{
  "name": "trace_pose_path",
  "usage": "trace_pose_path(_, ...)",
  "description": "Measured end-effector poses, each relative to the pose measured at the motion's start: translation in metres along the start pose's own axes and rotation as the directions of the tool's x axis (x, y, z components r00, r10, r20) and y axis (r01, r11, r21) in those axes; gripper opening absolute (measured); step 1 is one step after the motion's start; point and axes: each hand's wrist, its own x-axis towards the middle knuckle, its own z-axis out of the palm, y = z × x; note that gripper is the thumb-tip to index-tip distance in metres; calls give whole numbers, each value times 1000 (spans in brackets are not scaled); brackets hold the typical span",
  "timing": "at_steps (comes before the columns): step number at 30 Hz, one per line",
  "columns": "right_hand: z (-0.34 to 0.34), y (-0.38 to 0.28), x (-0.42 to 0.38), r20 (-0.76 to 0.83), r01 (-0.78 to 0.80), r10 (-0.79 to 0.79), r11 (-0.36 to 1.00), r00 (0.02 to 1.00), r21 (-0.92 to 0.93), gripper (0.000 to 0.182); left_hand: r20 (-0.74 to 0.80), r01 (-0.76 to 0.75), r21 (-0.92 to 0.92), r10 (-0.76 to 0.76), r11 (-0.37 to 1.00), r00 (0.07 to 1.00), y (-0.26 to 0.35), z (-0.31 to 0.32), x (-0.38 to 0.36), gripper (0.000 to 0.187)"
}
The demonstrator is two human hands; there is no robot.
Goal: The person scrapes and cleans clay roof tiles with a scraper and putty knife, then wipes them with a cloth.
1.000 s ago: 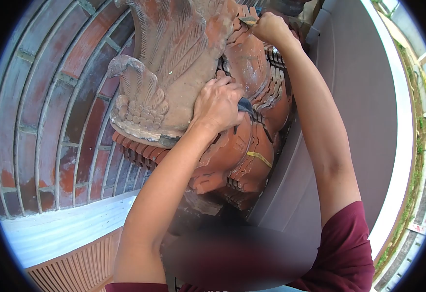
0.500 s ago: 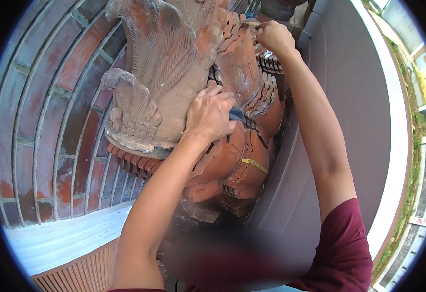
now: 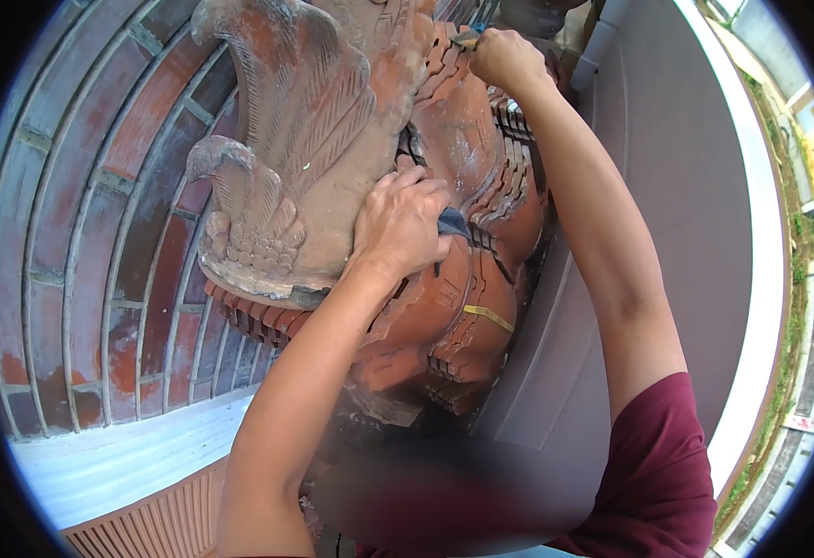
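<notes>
My left hand [image 3: 401,221] is closed, fingers curled against the ridge of the stacked terracotta tiles [image 3: 444,298]. A dark grey cloth-like piece [image 3: 453,222] pokes out between its thumb and forefinger. Farther up, my right hand [image 3: 511,61] is closed around a small flat tool [image 3: 465,39], whose pale, yellowish end points left onto the top of the tile stack; its handle is hidden in the fist. Just left of my left hand stands a large carved clay ornament [image 3: 318,158] with curling, feather-like grooves.
A brick-patterned wall [image 3: 114,214] rises on the left, above a white ledge [image 3: 128,456]. On the right runs a smooth grey-brown surface [image 3: 676,186] with a white edge. A yellow strip [image 3: 489,317] lies across the lower tiles, and a dark rounded pot [image 3: 532,14] is at the top.
My right hand has shifted slightly left and up with the flat tool. My left hand stays in the same place on the tiles.
</notes>
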Motion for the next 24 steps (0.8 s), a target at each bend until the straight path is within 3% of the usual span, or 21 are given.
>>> trace_pose_path(5, -11, -6, 1, 111, -34, 39, 998, 993, -45, 39, 17, 2, -6, -1, 1000, 1000, -1, 0, 0, 32)
trace_pose_path(8, -5, -4, 2, 10, -34, 34, 999, 999, -28, 38, -7, 2, 13, -2, 1000, 1000, 1, 0, -1, 32)
trace_pose_path(20, -12, -6, 6, 66, 52, -44, 990, 997, -131, 38, -21, -14, -2, 14, 1000, 1000, -2, 1, -1, 30)
trace_pose_path(24, -11, -3, 7, 66, -8, 13, 997, 998, -71, 37, 19, 13, -4, -13, 1000, 1000, 1, 0, 1, 29)
